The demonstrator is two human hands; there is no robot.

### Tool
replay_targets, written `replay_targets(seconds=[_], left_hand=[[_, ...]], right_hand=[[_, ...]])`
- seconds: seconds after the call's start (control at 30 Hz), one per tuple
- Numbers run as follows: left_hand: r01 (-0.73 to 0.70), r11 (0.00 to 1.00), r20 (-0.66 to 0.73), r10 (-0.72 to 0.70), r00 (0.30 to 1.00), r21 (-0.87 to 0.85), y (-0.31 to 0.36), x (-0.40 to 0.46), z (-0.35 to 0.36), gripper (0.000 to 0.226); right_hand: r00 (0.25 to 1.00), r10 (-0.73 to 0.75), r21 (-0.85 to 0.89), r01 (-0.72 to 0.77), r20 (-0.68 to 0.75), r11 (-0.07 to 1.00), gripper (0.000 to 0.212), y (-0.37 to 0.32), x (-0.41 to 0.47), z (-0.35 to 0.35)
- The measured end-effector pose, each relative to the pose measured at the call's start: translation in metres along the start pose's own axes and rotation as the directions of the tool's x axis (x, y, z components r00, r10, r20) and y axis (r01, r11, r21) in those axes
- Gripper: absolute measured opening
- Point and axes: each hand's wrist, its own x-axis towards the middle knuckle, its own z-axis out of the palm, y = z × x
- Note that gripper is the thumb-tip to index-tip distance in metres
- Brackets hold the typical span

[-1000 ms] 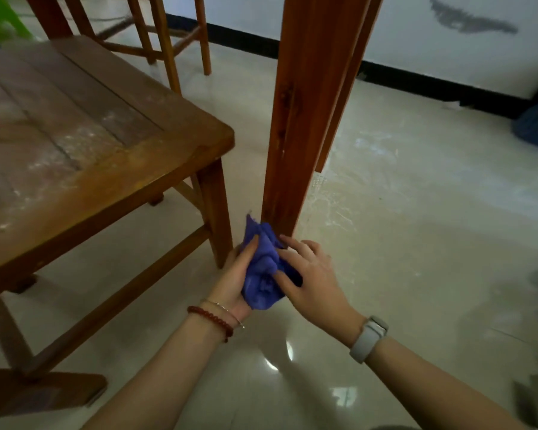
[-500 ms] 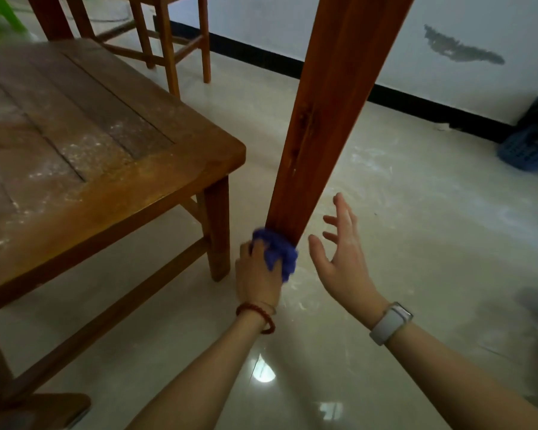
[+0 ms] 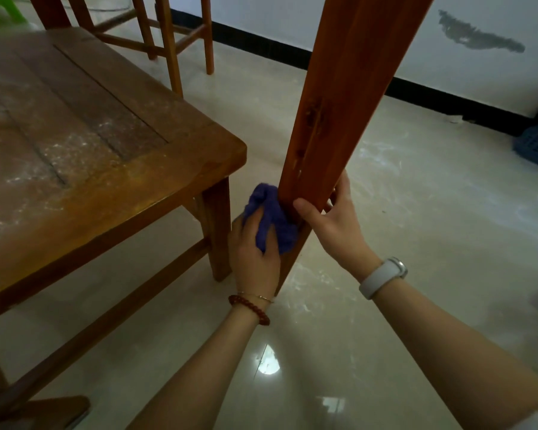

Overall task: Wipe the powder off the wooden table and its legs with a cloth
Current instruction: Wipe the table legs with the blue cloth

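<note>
Pale tiled floor (image 3: 416, 228) lies under you. Your left hand (image 3: 255, 256) grips the blue cloth (image 3: 272, 212) against the table leg (image 3: 333, 119); your right hand (image 3: 336, 221) grasps that leg just beside it.

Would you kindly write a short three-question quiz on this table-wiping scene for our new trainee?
1. True or false: the left hand presses the blue cloth against the table leg.
2. What is the right hand doing? A) resting on the floor B) gripping the table leg C) holding a second cloth
3. Fill in: white powder shows on the top of the low wooden ____ at the left.

Key: 1 true; 2 B; 3 stool.
</note>
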Motion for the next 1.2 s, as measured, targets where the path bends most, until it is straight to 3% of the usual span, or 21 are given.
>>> replay_targets(seconds=[0.07, 0.13, 0.17, 0.23, 0.3, 0.4, 0.47, 0.53, 0.67, 0.77, 0.97, 1.1, 1.2], left_hand=[[0.109, 0.982, 0.155, -0.132, 0.979, 0.152, -0.037, -0.003, 0.0, 0.026], [0.218, 0.893, 0.355, -0.367, 0.86, 0.393, -0.074, -0.018, -0.007, 0.014], [0.269, 0.85, 0.394, -0.461, 0.795, 0.453, -0.087, -0.028, -0.013, 0.016], [0.397, 0.808, 0.312, -0.549, 0.775, 0.436, -0.098, -0.042, -0.026, 0.013], [0.422, 0.814, 0.151, -0.513, 0.845, 0.399, -0.093, -0.042, -0.036, 0.024], [0.314, 0.862, 0.014, -0.348, 0.937, 0.399, -0.08, -0.035, -0.048, 0.04], [0.119, 0.878, 0.044, -0.157, 0.987, 0.464, -0.075, -0.035, -0.052, 0.042], [-0.099, 0.816, 0.132, 0.028, 0.991, 0.569, -0.081, -0.037, -0.056, 0.05], [-0.218, 0.676, 0.155, 0.154, 0.976, 0.704, -0.097, -0.024, -0.064, 0.07], [-0.243, 0.657, 0.176, 0.168, 0.97, 0.714, -0.107, -0.019, -0.067, 0.074], [-0.18, 0.697, 0.178, 0.075, 0.981, 0.694, -0.106, 0.012, -0.058, 0.073], [0.021, 0.786, 0.101, -0.106, 0.989, 0.618, -0.091, 0.041, -0.046, 0.049], [0.137, 0.839, 0.077, -0.207, 0.975, 0.527, -0.077, 0.047, -0.041, 0.039]], right_hand=[[1.0, -0.009, 0.02, 0.009, 0.016, 1.0, 0.079, 0.0, -0.001, -0.001], [1.0, -0.001, 0.051, -0.001, 0.029, 0.999, 0.078, 0.003, -0.004, -0.002], [0.999, 0.018, 0.056, -0.02, 0.031, 0.998, 0.079, 0.006, -0.006, -0.001], [0.997, 0.065, 0.041, -0.067, 0.038, 0.997, 0.084, 0.011, -0.013, -0.001], [0.994, 0.101, 0.021, -0.102, 0.043, 0.995, 0.081, 0.019, -0.019, 0.0], [0.993, 0.116, 0.023, -0.117, 0.025, 0.993, 0.076, 0.028, -0.025, 0.004], [0.993, 0.119, 0.034, -0.119, 0.002, 0.992, 0.072, 0.031, -0.025, 0.008], [0.993, 0.117, 0.044, -0.116, -0.024, 0.992, 0.067, 0.034, -0.027, 0.012], [0.993, 0.099, 0.052, -0.096, -0.061, 0.994, 0.064, 0.037, -0.027, 0.016], [0.996, 0.069, 0.025, -0.068, -0.064, 0.997, 0.065, 0.038, -0.026, 0.018], [0.998, -0.014, -0.032, 0.012, -0.064, 0.999, 0.091, 0.04, -0.03, 0.024], [0.994, -0.018, -0.058, 0.011, -0.112, 0.998, 0.077, 0.031, -0.034, 0.031], [0.986, 0.082, -0.042, -0.089, -0.142, 0.995, 0.064, 0.019, -0.037, 0.035]])
